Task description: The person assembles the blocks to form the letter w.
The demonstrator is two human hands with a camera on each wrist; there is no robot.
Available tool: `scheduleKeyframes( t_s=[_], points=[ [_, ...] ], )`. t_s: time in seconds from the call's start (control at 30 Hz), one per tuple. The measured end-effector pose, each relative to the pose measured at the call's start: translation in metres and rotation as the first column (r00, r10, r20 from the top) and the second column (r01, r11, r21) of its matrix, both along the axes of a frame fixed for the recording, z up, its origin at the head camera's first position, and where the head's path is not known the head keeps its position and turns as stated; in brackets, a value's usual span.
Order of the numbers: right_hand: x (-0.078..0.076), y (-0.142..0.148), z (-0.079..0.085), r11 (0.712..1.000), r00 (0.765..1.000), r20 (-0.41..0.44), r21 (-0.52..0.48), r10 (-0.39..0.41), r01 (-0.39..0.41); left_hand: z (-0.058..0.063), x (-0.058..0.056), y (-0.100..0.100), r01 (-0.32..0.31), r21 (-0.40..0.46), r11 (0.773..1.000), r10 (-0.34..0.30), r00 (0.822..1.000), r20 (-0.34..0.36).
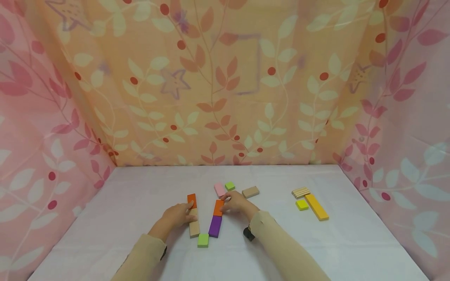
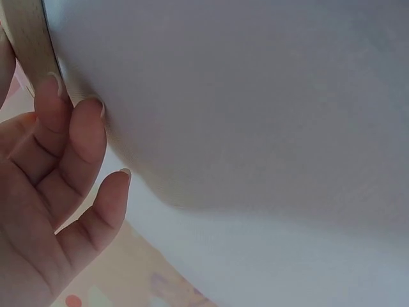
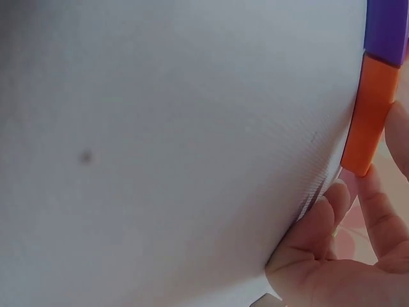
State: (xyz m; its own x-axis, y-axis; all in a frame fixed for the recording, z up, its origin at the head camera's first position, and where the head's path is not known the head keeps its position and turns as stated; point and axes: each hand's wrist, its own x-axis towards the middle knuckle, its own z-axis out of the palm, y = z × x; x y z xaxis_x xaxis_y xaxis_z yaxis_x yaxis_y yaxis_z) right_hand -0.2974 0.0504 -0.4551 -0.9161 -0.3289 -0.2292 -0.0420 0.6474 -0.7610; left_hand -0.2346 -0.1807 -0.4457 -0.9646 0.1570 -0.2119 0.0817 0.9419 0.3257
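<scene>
Two chains of flat blocks slant toward each other on the white table. In the left chain, an orange block (image 1: pixel 191 199) leads to two wooden blocks (image 1: pixel 194 229). My left hand (image 1: pixel 174 216) pinches the upper wooden block, with a finger at the orange one; in the left wrist view its fingertips meet a wooden edge (image 2: pixel 30 38). Across from it, my right hand (image 1: pixel 237 203) holds the second orange block (image 1: pixel 218 207) at its far end and side. That block adjoins a purple block (image 1: pixel 215 226). A green block (image 1: pixel 203 240) lies at the near end between the chains.
Beyond my right hand lie a pink block (image 1: pixel 219 189), another green block (image 1: pixel 230 185) and a wooden block (image 1: pixel 250 192). Farther right are a striped wooden stack (image 1: pixel 300 192), a yellow square (image 1: pixel 301 205) and a long yellow-orange block (image 1: pixel 316 207). Patterned cloth (image 1: pixel 225 117) walls the table.
</scene>
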Motion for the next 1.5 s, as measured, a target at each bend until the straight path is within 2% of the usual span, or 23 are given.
scheduleKeyframes(
  t_s=[0.2,0.4,0.63,0.73,0.8,0.87,0.97,1.07,1.17,1.27,1.4,1.5],
  points=[
    [0.001,0.0,0.001,1.0,1.0,0.019,-0.014,-0.013,0.014,-0.002,0.0,0.001,0.0,-0.019,1.0,0.001,1.0,0.016],
    [0.002,0.001,0.003,1.0,1.0,0.031,-0.006,-0.002,0.002,0.002,0.001,0.002,0.005,-0.02,1.0,-0.005,1.0,0.01],
    [-0.001,0.009,-0.003,0.997,0.999,0.041,-0.072,-0.017,0.02,0.002,0.002,0.005,0.031,-0.047,0.998,-0.031,0.999,-0.018],
    [-0.003,0.015,-0.002,0.996,1.0,0.008,-0.093,-0.01,0.011,0.003,0.003,0.005,0.043,-0.071,0.997,-0.046,0.998,-0.047],
    [-0.007,0.018,0.001,0.995,0.998,-0.056,-0.101,-0.006,0.0,0.004,0.004,0.005,0.034,-0.077,0.996,-0.039,0.997,-0.066],
    [-0.012,0.021,0.006,0.998,0.988,-0.153,-0.055,-0.002,-0.007,0.007,0.005,0.006,0.035,-0.065,0.997,-0.041,0.996,-0.084],
    [-0.021,0.027,0.012,0.996,0.96,-0.281,0.085,0.008,0.016,0.01,0.004,0.011,0.056,-0.013,0.998,-0.056,0.995,-0.079],
    [-0.032,0.031,0.015,0.97,0.936,-0.343,0.244,0.078,0.009,0.011,0.002,0.019,0.086,0.013,0.996,-0.086,0.995,-0.056],
    [-0.043,0.033,0.013,0.942,0.924,-0.353,0.336,0.149,-0.024,0.009,-0.001,0.029,0.106,0.013,0.994,-0.106,0.994,-0.024],
    [-0.049,0.033,0.008,0.92,0.923,-0.333,0.389,0.192,-0.051,0.008,-0.003,0.037,0.143,0.004,0.99,-0.143,0.99,-0.01],
    [-0.053,0.03,0.001,0.899,0.934,-0.292,0.432,0.208,-0.065,0.01,-0.004,0.047,0.173,-0.013,0.985,-0.173,0.985,-0.003],
    [-0.058,0.026,-0.001,0.9,0.942,-0.279,0.433,0.188,-0.051,0.01,-0.005,0.053,0.171,-0.035,0.985,-0.17,0.985,0.008]
  ],
)
